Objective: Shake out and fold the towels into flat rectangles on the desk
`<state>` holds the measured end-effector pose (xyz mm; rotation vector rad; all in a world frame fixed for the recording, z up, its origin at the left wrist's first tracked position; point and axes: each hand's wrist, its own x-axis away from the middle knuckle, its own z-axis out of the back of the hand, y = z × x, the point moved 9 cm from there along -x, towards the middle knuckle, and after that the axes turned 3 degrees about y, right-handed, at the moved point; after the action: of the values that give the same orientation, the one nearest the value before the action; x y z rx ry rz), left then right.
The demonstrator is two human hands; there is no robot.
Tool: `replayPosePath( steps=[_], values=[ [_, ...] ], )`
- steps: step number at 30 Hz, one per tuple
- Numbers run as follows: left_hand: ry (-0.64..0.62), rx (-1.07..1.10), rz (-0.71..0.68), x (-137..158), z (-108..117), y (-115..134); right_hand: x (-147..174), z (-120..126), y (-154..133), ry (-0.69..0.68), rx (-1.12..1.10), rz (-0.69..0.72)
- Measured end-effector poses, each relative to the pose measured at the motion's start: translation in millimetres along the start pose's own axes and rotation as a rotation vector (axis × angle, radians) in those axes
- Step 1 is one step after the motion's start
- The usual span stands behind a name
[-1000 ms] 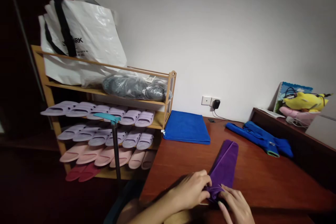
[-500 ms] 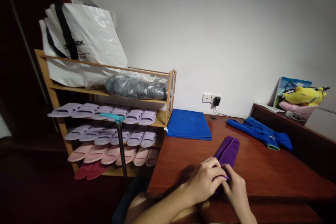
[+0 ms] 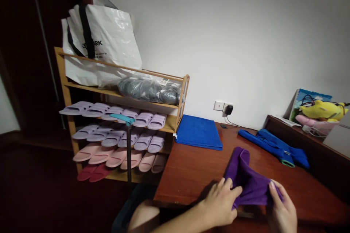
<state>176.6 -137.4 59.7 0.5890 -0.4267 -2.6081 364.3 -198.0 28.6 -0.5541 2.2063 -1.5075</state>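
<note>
A purple cloth (image 3: pixel 254 185) is stretched between my two hands near the front edge of the brown table (image 3: pixel 197 167). My left hand (image 3: pixel 222 202) is closed on the cloth's left side, fingers curled over its lower edge. At the cloth's right end, my right hand (image 3: pixel 283 204) pinches a corner between thumb and fingers. The far part of the cloth still lies folded on the table. Beyond it, a neatly folded blue cloth (image 3: pixel 199 132) rests at the table's back left. A blue garment-like bundle with a green-edged end (image 3: pixel 273 147) lies at the back right.
A wooden rack (image 3: pixel 179 116) with several pairs of slippers (image 3: pixel 115 136) and a large white bag (image 3: pixel 109 40) stands left of the table. A teal-topped pole (image 3: pixel 128 145) rises before it. A raised ledge (image 3: pixel 306 131) with a yellow plush toy (image 3: pixel 324 110) borders the right.
My right hand has moved right, drawing one side of the purple cloth out from its narrow fold. My left hand stays on the left side. The view has shifted slightly left.
</note>
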Motion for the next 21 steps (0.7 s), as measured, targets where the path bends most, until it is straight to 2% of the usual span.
replayPosePath(
  steps=[3,6,10,13,16,18,19,21],
  values=[
    [0.015,0.233,-0.014,6.7,12.5,2.7,-1.0,10.5,-20.2,0.122,-0.039,0.006],
    [0.054,0.435,-0.011,14.6,26.8,-3.1,-5.7,17.2,-28.6,0.152,-0.055,-0.019],
    [0.110,0.621,0.153,28.8,40.9,-30.9,-12.9,29.4,-36.8,0.170,-0.020,0.023],
    [0.193,0.965,0.291,44.2,49.2,-53.3,-14.6,37.6,-44.6,0.200,0.010,0.069],
    [0.222,1.435,0.350,59.1,39.5,-61.9,-12.0,37.6,-53.3,0.235,0.024,0.107],
    [0.146,1.617,0.308,67.1,21.8,-56.3,-8.9,31.8,-57.9,0.256,0.025,0.122],
    [0.070,1.633,0.291,71.5,9.0,-51.7,-7.7,26.5,-59.2,0.253,0.013,0.122],
    [-0.129,1.503,0.305,83.0,-21.3,-43.4,-6.8,11.4,-60.2,0.207,-0.043,0.104]
  ],
)
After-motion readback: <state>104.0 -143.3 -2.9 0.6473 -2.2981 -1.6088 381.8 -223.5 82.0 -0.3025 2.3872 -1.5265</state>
